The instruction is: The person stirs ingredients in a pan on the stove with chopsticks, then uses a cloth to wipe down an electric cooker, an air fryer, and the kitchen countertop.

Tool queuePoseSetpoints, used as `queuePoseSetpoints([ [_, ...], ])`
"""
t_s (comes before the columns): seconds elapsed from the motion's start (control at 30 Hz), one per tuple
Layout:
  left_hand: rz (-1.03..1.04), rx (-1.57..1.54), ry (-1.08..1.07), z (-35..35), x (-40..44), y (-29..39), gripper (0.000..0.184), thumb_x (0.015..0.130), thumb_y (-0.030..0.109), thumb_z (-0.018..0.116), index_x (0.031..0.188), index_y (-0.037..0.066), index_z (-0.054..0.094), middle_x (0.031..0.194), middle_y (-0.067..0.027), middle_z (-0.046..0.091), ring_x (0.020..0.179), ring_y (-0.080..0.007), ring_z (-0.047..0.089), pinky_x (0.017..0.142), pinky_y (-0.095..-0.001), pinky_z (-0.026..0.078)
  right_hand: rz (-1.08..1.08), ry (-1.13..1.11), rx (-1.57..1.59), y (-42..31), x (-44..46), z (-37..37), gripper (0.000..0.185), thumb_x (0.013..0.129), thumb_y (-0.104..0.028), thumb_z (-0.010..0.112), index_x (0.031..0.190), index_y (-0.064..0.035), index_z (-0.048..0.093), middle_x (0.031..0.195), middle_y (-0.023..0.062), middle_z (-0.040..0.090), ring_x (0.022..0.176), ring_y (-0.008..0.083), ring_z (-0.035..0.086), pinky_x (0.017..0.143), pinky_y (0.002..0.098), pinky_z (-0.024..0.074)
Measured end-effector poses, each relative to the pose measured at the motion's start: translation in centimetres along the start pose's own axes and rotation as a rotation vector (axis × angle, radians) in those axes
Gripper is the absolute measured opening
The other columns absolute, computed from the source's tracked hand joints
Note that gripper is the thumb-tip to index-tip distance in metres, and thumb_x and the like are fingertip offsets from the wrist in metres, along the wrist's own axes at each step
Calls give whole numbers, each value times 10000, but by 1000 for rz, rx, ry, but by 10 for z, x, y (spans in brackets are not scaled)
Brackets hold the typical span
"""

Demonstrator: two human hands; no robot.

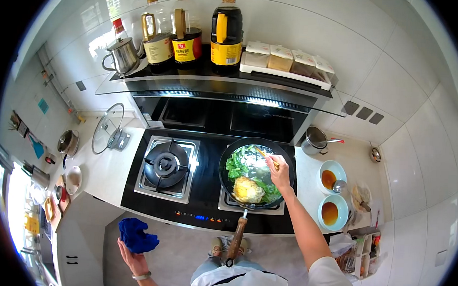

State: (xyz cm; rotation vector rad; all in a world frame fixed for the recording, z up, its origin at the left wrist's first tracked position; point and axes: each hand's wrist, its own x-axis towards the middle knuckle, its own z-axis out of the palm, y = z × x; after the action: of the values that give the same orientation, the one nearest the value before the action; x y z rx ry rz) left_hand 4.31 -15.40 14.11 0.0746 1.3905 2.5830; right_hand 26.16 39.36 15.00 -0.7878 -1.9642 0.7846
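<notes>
A black frying pan with a wooden handle sits on the right burner. In it are leafy greens, a fried egg and clear, shiny liquid. Over the pan's right side, my right hand is closed around wooden chopsticks, whose tips point toward the liquid. My left hand is off to the lower left, in front of the counter, holding a bunched blue cloth; the cloth partly hides its fingers.
Left of the pan is a bare burner. Two pale blue bowls of brown sauce and a metal pot stand at right. Sauce bottles and a seasoning rack line the shelf above. A glass lid stands at left.
</notes>
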Motion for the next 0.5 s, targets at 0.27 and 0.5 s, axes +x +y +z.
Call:
queuePoseSetpoints([
  [0.27, -30, 16, -15, -7, 5, -6, 540, 1027, 291, 536, 1505, 103, 368, 1458, -68, 476, 1297, -230, 512, 1031, -400, 484, 63, -69, 120, -14, -23, 15, 200, 950, -170, 637, 988, 19, 689, 896, 161, 664, 831, 307, 645, 744, 377, 505],
  [0.5, -85, 17, -39, 1, 10, -13, 541, 1025, 291, 542, 1510, 126, 367, 1462, -49, 474, 1298, -219, 511, 1025, -400, 489, 75, -134, 118, -39, -46, 12, 160, 943, -127, 635, 985, 19, 688, 920, 155, 666, 838, 289, 644, 754, 350, 501],
])
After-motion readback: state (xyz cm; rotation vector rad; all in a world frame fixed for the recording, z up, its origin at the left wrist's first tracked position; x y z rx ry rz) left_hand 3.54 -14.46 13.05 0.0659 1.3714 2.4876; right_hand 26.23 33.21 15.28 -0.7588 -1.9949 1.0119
